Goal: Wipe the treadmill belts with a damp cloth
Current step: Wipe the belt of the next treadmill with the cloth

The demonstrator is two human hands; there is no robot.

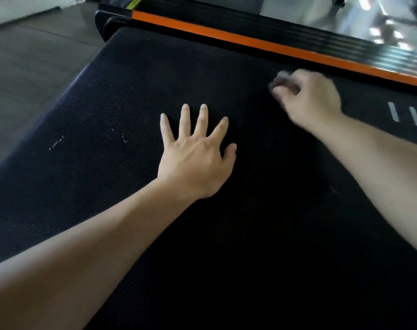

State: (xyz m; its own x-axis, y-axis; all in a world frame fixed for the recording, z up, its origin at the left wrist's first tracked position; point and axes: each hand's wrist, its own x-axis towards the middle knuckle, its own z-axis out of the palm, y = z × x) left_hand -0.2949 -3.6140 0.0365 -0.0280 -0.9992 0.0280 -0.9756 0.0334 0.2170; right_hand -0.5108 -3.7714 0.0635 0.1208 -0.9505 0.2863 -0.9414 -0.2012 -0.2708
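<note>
A black textured treadmill belt [102, 110] fills most of the view. My left hand [195, 151] lies flat on the belt's middle, fingers spread and straight. My right hand [307, 96] is curled near the belt's far side, blurred by motion, gripping a small grey cloth [280, 78] of which only a bit shows past the fingers. A few pale specks mark the belt left of my left hand.
An orange stripe [226, 35] and a black ribbed side rail [286, 27] run along the belt's far edge. Grey floor tiles [24, 67] lie to the left. White dashes [393, 111] mark the belt at the right.
</note>
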